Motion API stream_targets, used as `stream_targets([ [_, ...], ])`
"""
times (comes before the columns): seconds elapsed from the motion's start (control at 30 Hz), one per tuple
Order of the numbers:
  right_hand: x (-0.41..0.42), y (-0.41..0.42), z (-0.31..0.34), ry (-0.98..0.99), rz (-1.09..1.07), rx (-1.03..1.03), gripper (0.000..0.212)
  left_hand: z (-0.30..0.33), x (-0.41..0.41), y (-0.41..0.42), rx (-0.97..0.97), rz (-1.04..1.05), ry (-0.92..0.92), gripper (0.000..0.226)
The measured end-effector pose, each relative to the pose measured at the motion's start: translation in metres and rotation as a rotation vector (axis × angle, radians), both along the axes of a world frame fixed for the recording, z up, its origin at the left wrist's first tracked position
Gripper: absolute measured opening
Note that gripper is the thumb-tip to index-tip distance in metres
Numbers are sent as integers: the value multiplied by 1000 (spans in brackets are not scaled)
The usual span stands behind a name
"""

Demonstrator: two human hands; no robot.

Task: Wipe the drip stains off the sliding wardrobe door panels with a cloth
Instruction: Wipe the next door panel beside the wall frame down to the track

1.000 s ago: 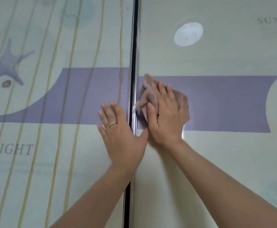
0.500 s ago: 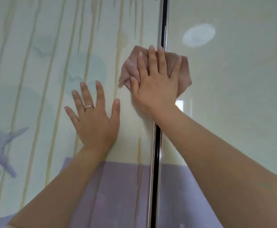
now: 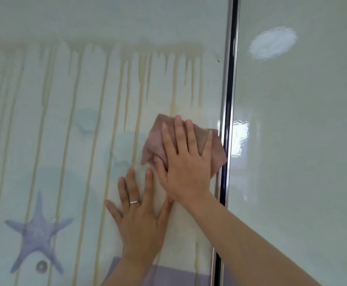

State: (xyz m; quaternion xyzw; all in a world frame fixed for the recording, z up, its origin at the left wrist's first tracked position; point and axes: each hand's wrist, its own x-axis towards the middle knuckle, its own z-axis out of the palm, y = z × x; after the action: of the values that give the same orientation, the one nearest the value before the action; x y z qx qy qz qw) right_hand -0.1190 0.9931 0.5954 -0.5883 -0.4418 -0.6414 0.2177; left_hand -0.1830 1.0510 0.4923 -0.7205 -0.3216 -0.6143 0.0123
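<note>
A folded pink-brown cloth (image 3: 154,139) lies flat against the left wardrobe door panel (image 3: 44,120), just left of the metal frame. My right hand (image 3: 187,159) presses it to the glass with straight, spread fingers. Below it, my left hand (image 3: 141,219), wearing a ring, rests flat on the same panel with fingers spread. Yellowish drip stains (image 3: 104,104) run down from a band near the top of this panel. The strip under and below the cloth looks paler, with faint streaks.
A chrome and black vertical frame (image 3: 227,141) separates the two panels. The right panel (image 3: 302,141) is glossy and shows no drips, only light reflections. A purple starfish print (image 3: 38,232) and a purple band sit low on the left panel.
The view has risen and shifted left. My right hand carried the cloth from the right panel across the frame onto the left panel. My left hand followed upward along the left panel.
</note>
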Motion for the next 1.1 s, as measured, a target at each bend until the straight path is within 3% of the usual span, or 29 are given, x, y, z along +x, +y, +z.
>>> stream_targets([
  [0.1, 11, -11, 49, -117, -4, -7, 64, 0, -3, -2, 6, 20, 21, 70],
  [0.17, 13, -11, 65, -83, 7, 59, 63, -1, -2, -1, 19, 31, 8, 69],
  [0.27, 7, 0, 30, -17, 32, 110, 61, 0, -1, -1, 14, 41, -1, 67],
  [0.33, 6, -1, 12, -76, 18, 25, 62, 0, -1, 0, 9, 34, 2, 67],
  [0.4, 13, -5, 28, -167, 1, -13, 63, -2, 1, 1, 23, 32, -2, 66],
  [0.5, 16, -4, 49, -115, 6, 82, 60, -4, 5, 1, 30, 41, -30, 67],
  [0.67, 2, 1, 18, -60, -4, 43, 61, 4, -9, -4, 56, 9, -4, 63],
  [0.8, 5, -10, 77, -52, -53, -8, 62, 74, -38, 20, 138, -43, -127, 61],
  [0.9, 4, -7, 123, 45, -39, 115, 64, 155, -57, 42, 192, -36, -88, 70],
  [1.0, -8, 12, 110, 109, -62, 201, 63, 195, -67, 61, 134, -26, 13, 79],
  [1.1, -8, 8, 104, -29, -81, 65, 63, 194, -70, 72, 84, -65, 59, 86],
])
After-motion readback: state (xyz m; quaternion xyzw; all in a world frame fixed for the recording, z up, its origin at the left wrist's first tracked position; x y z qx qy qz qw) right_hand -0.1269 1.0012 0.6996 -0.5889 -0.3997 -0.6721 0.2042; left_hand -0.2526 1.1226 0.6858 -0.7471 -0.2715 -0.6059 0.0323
